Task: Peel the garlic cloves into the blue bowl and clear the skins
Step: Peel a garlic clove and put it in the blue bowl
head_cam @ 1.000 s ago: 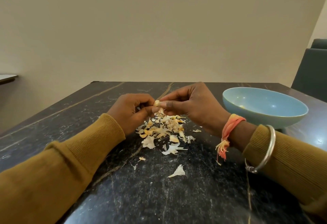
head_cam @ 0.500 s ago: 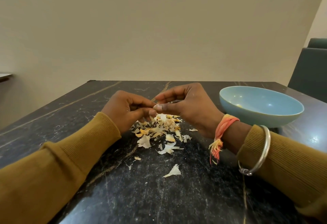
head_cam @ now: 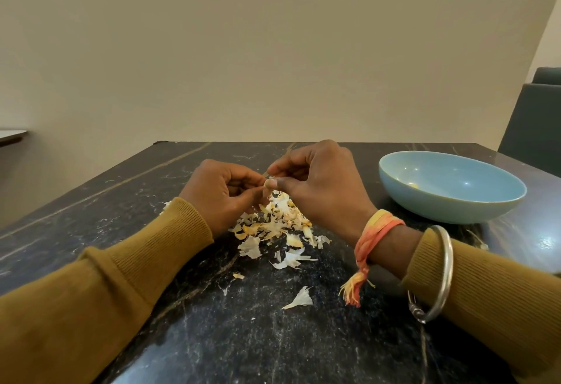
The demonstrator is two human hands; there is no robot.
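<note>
2 hands [head_cam: 219,194] [head_cam: 323,191] in a pinch on 1 garlic clove [head_cam: 268,185]; 1 skin pile [head_cam: 273,226], 1 blue bowl [head_cam: 452,206].

1. Black marbled counter [head_cam: 212,338], with pale veins running toward the far left corner.
2. Around the middle, a pile of garlic skins [head_cam: 273,226].
3. Toward the far right corner, a blue bowl [head_cam: 449,207], well apart from the pile.
4. Nearer the near edge, one loose skin [head_cam: 300,298], alone.

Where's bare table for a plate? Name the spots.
Bare: table far left, beyond the left sleeve; near edge between it and the right sleeve, below the stray skin. Crowded: skin pile under left hand and right hand pinching a garlic clove; blue bowl rightward.
</note>
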